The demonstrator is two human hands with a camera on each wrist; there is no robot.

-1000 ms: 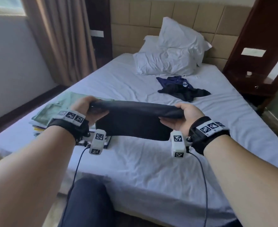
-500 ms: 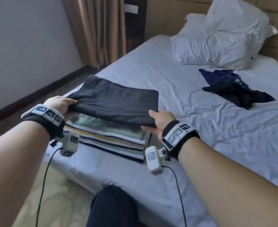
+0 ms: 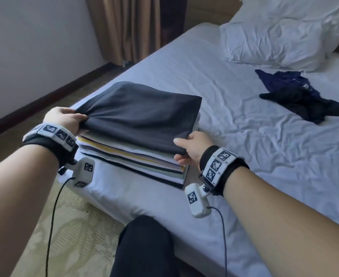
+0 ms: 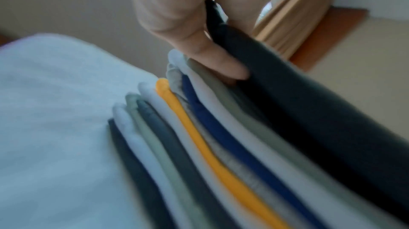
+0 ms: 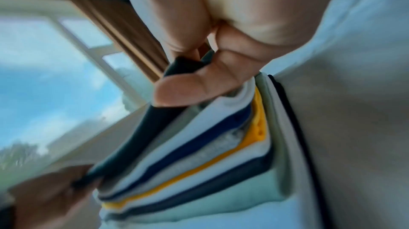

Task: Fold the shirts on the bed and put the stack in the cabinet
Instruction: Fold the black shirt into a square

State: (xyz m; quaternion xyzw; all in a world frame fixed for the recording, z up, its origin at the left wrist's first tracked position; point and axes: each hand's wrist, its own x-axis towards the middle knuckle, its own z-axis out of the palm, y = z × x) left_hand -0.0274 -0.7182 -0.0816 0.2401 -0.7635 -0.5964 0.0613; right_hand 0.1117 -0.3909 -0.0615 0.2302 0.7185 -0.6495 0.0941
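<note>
A folded dark grey shirt (image 3: 144,112) lies on top of a stack of folded shirts (image 3: 136,162) at the near left corner of the bed (image 3: 244,136). My left hand (image 3: 64,120) grips the shirt's left edge, thumb on top. My right hand (image 3: 188,148) pinches its near right corner. The left wrist view shows the left hand (image 4: 210,54) holding the dark shirt (image 4: 309,101) above the coloured layers of the stack (image 4: 199,136). In the right wrist view the right hand (image 5: 199,75) holds the dark shirt (image 5: 143,131) over the stack (image 5: 210,154). A crumpled navy shirt (image 3: 300,94) lies unfolded further up the bed.
White pillows (image 3: 284,33) lie at the head of the bed. Brown curtains (image 3: 134,27) hang in the corner behind a strip of floor (image 3: 74,226). My dark-trousered knee (image 3: 144,246) is against the bed's near edge.
I carried the folded dark shirt left from the middle of the bed and lowered it onto the stack; both hands still hold its ends. The view has swung left toward the stack.
</note>
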